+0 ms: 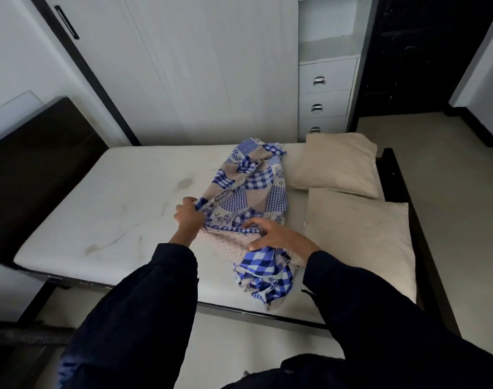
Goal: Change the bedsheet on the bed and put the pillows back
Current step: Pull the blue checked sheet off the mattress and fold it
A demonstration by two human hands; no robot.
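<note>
Left hand (189, 217), right hand (273, 236), both curled.

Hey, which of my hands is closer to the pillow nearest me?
Right. The right hand grips the sheet just beside that pillow; the left hand holds the sheet's edge farther off, on the side toward the headboard.
</note>
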